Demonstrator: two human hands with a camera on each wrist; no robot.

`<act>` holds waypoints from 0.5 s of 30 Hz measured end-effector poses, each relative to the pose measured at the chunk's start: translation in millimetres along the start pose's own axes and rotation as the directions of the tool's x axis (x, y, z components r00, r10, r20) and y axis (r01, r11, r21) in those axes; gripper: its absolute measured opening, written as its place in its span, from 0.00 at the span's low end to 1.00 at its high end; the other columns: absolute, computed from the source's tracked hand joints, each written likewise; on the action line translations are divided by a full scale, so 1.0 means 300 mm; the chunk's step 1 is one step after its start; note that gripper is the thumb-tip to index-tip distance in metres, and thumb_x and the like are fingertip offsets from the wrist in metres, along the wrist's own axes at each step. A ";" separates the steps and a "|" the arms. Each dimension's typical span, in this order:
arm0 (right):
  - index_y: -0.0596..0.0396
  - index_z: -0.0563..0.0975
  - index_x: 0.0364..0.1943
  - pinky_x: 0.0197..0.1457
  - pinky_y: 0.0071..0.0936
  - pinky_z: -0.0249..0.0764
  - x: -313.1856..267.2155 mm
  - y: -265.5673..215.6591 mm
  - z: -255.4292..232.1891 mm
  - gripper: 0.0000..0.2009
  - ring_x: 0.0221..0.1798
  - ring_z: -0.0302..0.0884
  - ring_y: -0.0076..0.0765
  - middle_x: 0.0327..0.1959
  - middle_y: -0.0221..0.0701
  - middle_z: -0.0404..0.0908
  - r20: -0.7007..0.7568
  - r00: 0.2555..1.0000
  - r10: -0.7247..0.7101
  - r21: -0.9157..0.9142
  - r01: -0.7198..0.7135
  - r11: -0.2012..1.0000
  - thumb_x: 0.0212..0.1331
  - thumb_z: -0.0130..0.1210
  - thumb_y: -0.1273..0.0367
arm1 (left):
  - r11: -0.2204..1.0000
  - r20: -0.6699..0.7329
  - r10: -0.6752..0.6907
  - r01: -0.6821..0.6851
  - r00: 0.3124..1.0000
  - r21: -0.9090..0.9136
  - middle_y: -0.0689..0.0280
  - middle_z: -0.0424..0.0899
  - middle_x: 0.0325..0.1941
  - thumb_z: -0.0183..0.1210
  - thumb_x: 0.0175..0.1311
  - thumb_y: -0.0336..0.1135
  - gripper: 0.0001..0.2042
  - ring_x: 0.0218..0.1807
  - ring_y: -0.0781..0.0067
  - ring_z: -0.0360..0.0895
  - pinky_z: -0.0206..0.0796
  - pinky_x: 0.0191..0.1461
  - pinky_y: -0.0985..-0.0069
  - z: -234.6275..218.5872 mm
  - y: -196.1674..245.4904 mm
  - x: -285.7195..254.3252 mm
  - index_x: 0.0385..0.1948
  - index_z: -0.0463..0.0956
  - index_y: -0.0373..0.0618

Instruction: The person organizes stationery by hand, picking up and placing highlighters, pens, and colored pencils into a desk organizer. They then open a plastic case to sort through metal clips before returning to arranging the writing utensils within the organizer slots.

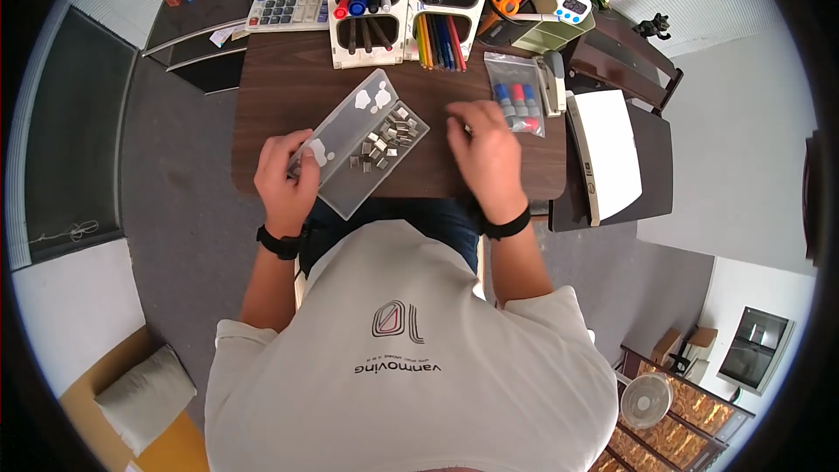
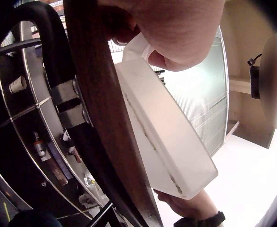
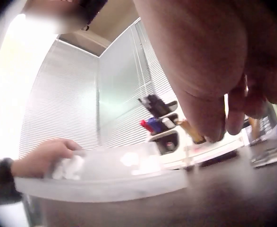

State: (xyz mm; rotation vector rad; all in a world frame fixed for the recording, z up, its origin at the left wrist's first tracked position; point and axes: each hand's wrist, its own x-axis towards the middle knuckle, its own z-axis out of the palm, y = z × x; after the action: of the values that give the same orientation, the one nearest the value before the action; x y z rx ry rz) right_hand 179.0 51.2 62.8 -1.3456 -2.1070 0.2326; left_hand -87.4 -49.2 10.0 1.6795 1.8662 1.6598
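Pale shirt (image 1: 398,406) nearest, the left hand (image 1: 285,178) pinches the edge of an open plastic box (image 1: 346,135) on the table (image 1: 280,79), likely light, stiff and slick, best held by its sides, though whether the right hand (image 1: 491,157) pinches anything between its fingers cannot be told.

Grey floor (image 1: 179,175), pale wall (image 1: 734,166)

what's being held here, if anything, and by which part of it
The left hand holds a translucent, rectangular plastic box, its grip at the near-left end of the open lid. Whether the right hand holds anything cannot be told.
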 end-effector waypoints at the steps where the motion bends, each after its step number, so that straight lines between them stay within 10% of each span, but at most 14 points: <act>1: 0.51 0.85 0.41 0.42 0.41 0.82 0.000 0.028 -0.009 0.07 0.42 0.85 0.48 0.41 0.34 0.83 -0.017 0.997 0.081 -0.083 -0.082 0.993 0.60 0.65 0.69 | 1.000 0.001 0.000 0.000 1.000 -0.002 0.58 0.84 0.39 0.59 0.60 0.21 0.11 0.38 0.63 0.83 0.75 0.44 0.71 0.000 0.001 0.000 0.44 0.84 0.39; 15: 0.51 0.83 0.36 0.41 0.40 0.82 0.015 0.078 0.052 0.05 0.40 0.85 0.47 0.37 0.34 0.83 0.146 0.989 -0.020 0.058 0.012 0.998 0.58 0.66 0.70 | 1.000 0.012 0.001 -0.001 1.000 -0.003 0.58 0.84 0.39 0.59 0.60 0.21 0.12 0.38 0.63 0.83 0.74 0.44 0.72 -0.002 -0.002 0.000 0.44 0.84 0.38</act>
State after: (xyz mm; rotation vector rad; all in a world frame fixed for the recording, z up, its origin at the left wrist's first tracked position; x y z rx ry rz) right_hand 186.3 68.6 41.5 -1.3130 -2.2137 0.3926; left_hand -88.3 -49.2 9.7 1.6852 1.8577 1.6482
